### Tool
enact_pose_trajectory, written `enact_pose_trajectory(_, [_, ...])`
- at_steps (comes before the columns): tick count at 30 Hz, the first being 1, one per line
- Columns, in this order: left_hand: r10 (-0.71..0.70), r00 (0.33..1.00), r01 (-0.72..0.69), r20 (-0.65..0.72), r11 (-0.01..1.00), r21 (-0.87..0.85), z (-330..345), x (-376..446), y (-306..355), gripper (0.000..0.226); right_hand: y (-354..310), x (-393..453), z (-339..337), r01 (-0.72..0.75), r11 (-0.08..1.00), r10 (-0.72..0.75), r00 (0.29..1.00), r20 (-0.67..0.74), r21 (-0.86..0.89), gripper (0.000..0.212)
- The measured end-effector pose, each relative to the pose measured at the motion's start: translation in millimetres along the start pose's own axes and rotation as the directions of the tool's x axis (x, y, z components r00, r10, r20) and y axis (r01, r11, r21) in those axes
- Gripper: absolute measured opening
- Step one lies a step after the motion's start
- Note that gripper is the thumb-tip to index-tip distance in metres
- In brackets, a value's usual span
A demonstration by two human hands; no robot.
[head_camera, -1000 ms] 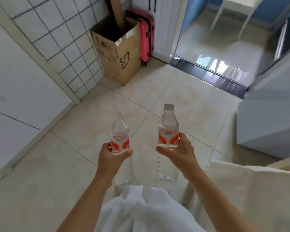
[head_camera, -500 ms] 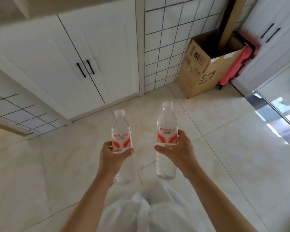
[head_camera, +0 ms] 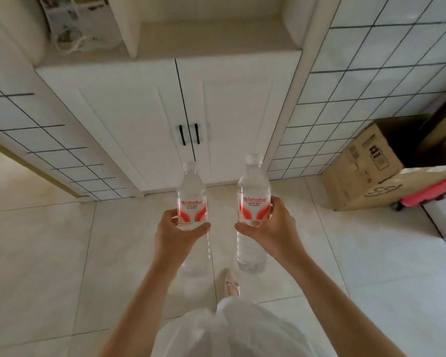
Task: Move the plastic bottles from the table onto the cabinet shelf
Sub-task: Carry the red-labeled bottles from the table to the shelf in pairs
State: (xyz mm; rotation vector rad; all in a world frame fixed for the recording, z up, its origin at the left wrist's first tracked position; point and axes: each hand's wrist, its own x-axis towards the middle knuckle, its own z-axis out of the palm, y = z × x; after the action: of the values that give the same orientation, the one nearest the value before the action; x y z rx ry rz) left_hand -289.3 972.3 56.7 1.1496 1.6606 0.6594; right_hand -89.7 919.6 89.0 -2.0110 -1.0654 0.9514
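I hold two clear plastic water bottles with red-and-white labels, both upright in front of me. My left hand is closed around the middle of the left bottle. My right hand grips the right bottle, which stands slightly higher. Straight ahead is the white cabinet with two shut doors and black handles. Above the doors is its open shelf, pale and bare in the middle section.
A patterned bag with string handles sits in the shelf's left section. White tiled walls flank the cabinet. An open cardboard box and a pink suitcase stand on the floor at the right. Beige floor tiles lie between me and the cabinet.
My view has swung left, from the doorway and box to facing the cabinet head-on. Both hands keep their bottles upright at about the same height.
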Motion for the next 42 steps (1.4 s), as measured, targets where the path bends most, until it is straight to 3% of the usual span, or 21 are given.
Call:
enact_pose_trajectory(7, [-0.047, 0.996, 0.041, -0.076, 0.996, -0.081, 4.9, 76.5, 45.4, 0.055, -50.2, 101.7, 3.4, 0.043, 0.999, -0.043, 0.997, 0.06, 0.004, 0.063])
enact_pose_trajectory(14, [-0.041, 0.993, 0.033, -0.109, 0.996, -0.079, -9.2, 170.8, 80.8, 0.05, -93.0, 191.4, 34.0, 0.039, 0.999, -0.039, 0.995, 0.093, -0.001, 0.072])
enact_pose_trajectory(24, [0.128, 0.988, -0.131, -0.09, 0.991, -0.03, -57.4, 325.7, 171.5, 0.057, -198.5, 318.4, 78.0, 0.096, 0.995, -0.097, 0.995, 0.031, 0.035, 0.068])
enact_pose_trajectory(32, [0.317, 0.945, -0.323, -0.084, 0.944, -0.069, -62.4, 401.4, 261.9, 0.058, -282.9, 402.4, 63.5, 0.225, 0.972, -0.222, 0.974, -0.049, 0.07, 0.064])
enact_pose_trajectory(36, [0.401, 0.903, -0.419, -0.155, 0.901, -0.111, -55.4, 426.8, 302.5, 0.069, -317.0, 439.8, 52.1, 0.3, 0.948, -0.291, 0.952, -0.1, 0.102, 0.062])
enact_pose_trajectory(42, [0.441, 0.843, -0.466, -0.309, 0.884, -0.01, -45.5, 457.5, 339.4, 0.076, -340.0, 482.7, 51.7, 0.428, 0.9, -0.412, 0.897, -0.161, 0.083, 0.072])
